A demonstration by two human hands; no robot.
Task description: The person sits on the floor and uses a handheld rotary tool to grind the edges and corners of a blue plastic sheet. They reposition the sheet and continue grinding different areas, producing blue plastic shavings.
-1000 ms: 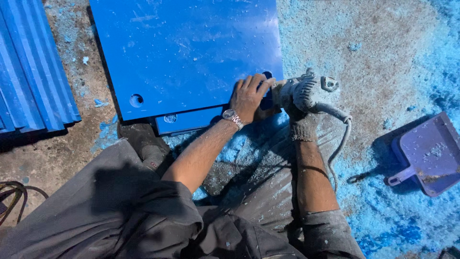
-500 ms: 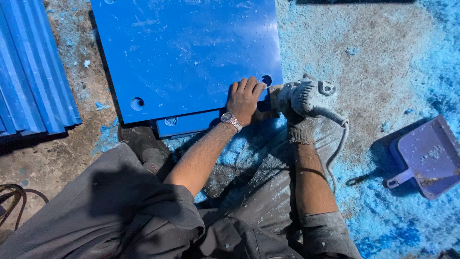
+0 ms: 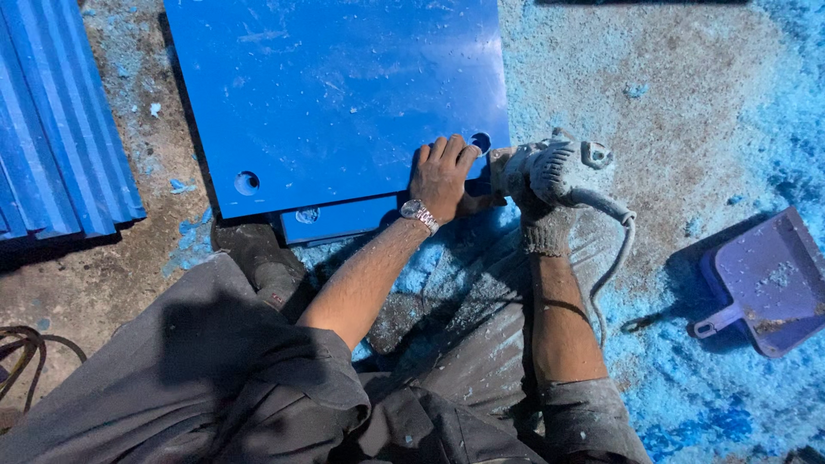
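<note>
A large blue plastic sheet (image 3: 335, 94) lies on the floor with round holes near its near edge. My left hand (image 3: 441, 176), with a wristwatch, presses flat on the sheet's near right corner beside one hole (image 3: 480, 142). My right hand (image 3: 528, 185), in a dusty knit glove, grips a grey corded power tool (image 3: 563, 167) held against the sheet's right corner. The tool's working end is hidden behind my hands. A smaller blue piece (image 3: 335, 219) sticks out from under the sheet.
A stack of ribbed blue panels (image 3: 60, 137) lies at the left. A purple dustpan (image 3: 769, 283) sits at the right among blue shavings on the concrete floor. The tool's cord (image 3: 623, 249) runs back along my right arm. Cables (image 3: 26, 352) lie at the lower left.
My left hand has slid a little down and flattened on the sheet's corner. The tool stays at the same corner, with only slight shifting.
</note>
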